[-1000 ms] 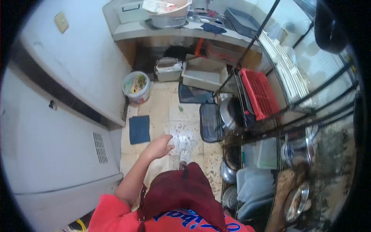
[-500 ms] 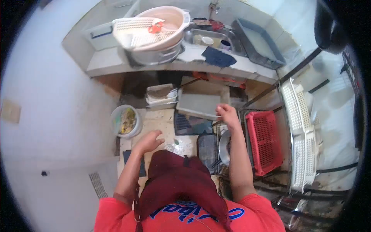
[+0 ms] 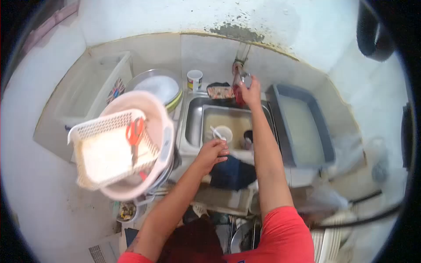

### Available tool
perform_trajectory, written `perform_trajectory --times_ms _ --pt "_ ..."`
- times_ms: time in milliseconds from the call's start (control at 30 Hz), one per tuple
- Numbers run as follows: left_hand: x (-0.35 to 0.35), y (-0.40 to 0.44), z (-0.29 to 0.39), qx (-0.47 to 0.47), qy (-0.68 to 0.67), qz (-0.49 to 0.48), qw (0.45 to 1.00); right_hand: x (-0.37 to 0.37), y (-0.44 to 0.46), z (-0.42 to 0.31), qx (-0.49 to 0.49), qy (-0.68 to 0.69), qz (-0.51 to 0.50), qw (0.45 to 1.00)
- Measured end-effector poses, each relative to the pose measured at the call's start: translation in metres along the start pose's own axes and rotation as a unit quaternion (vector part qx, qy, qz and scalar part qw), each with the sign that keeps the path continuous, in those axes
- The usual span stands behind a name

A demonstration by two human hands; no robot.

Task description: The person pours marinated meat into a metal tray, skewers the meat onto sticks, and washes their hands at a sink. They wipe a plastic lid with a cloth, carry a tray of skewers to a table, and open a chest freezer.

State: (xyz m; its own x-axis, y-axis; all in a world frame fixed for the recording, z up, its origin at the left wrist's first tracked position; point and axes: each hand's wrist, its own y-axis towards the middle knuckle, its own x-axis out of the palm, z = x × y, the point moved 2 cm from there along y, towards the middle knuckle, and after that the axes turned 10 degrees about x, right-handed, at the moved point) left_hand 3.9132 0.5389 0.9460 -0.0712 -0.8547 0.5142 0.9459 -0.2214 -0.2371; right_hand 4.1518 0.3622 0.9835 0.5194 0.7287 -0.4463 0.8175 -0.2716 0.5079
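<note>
My right hand (image 3: pixel 251 93) reaches to the back of the sink, with its fingers closed round the faucet (image 3: pixel 244 79) on the wall. My left hand (image 3: pixel 212 154) hovers over the sink's front edge, fingers loosely curled and thumb a little apart, with nothing visible in it. Just beyond its fingertips a white cup (image 3: pixel 225 132) with a white utensil in it sits in the steel sink (image 3: pixel 193 119), in cloudy water. A dark cup (image 3: pixel 248 136) lies near it, partly hidden by my right forearm. Below my left hand a dark blue cloth (image 3: pixel 234 173) hangs over the counter edge.
At left, a pink basin (image 3: pixel 151 105) bears a white basket (image 3: pixel 94 127) with orange-handled scissors (image 3: pixel 135 133). A mug (image 3: pixel 194 80) and a patterned pouch-like item (image 3: pixel 220 92) stand behind the sink. A grey tub (image 3: pixel 322 131) of cloudy liquid is at right.
I have come up to the counter, and the view has tilted up to the sink. My right hand has gone from empty air to the faucet; my left has moved over the sink's front edge.
</note>
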Motion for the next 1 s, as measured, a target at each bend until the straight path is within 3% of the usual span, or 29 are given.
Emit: perform_trajectory --times_ms 33,67,100,167,233,300,367,433,533,600,667,700,733,767,800,900,967,1000 --pt "0.002 0.033 -0.005 0.002 -0.018 0.02 1.0 0.016 0.027 0.013 0.012 -0.011 0.006 1.0" --pt "0.0 0.067 -0.014 0.001 -0.037 0.039 0.999 0.033 0.051 0.034 0.021 0.09 -0.015 0.996" --pt "-0.004 0.099 -0.026 -0.002 -0.057 0.059 0.997 0.043 0.061 0.048 0.116 0.262 -0.022 0.958" --pt "-0.011 0.168 -0.039 -0.018 -0.027 0.073 0.997 0.048 0.066 0.068 0.293 0.559 -0.033 0.775" --pt "-0.007 0.226 -0.04 -0.031 -0.02 0.067 0.997 0.069 0.059 0.145 0.295 0.642 -0.051 0.706" --pt "0.012 0.257 -0.028 -0.03 -0.065 0.084 0.994 0.102 0.025 0.157 0.411 0.445 -0.139 0.783" --pt "0.023 0.287 -0.033 0.033 -0.105 0.072 0.991 0.131 -0.006 0.133 0.416 0.668 -0.144 0.6" --pt "0.034 0.296 -0.055 0.148 -0.136 0.035 0.979 0.135 -0.005 0.147 0.445 0.579 -0.129 0.671" --pt "0.036 0.297 -0.067 0.031 -0.143 0.05 0.988 0.167 -0.012 0.211 0.519 0.309 -0.173 0.778" --pt "0.02 0.322 -0.058 0.006 -0.116 0.056 0.992 0.154 -0.018 0.193 0.525 0.273 -0.214 0.777" --pt "0.012 0.333 -0.058 -0.004 -0.113 0.044 0.993 0.111 -0.056 0.124 0.498 0.432 -0.232 0.716" --pt "0.013 0.334 -0.055 -0.006 -0.116 0.035 0.993 0.08 -0.063 0.078 0.434 0.256 -0.205 0.839" --pt "0.018 0.335 -0.055 -0.006 -0.118 0.025 0.993 0.06 -0.067 0.047 0.348 0.07 -0.167 0.92" --pt "0.022 0.333 -0.057 -0.004 -0.115 0.013 0.993 0.056 -0.072 0.046 0.28 0.148 -0.124 0.94" --pt "0.026 0.331 -0.059 -0.003 -0.111 0.002 0.994 0.055 -0.078 0.05 0.209 0.227 -0.08 0.948" --pt "0.039 0.323 -0.085 0.021 -0.006 -0.045 0.999 0.089 -0.059 0.183 0.428 0.253 -0.042 0.867" --pt "0.048 0.308 -0.097 0.09 0.125 -0.08 0.985 0.066 -0.035 0.217 0.576 0.295 -0.094 0.757" --pt "0.055 0.291 -0.097 0.122 0.136 -0.077 0.98 0.055 -0.02 0.197 0.585 0.284 -0.076 0.756"
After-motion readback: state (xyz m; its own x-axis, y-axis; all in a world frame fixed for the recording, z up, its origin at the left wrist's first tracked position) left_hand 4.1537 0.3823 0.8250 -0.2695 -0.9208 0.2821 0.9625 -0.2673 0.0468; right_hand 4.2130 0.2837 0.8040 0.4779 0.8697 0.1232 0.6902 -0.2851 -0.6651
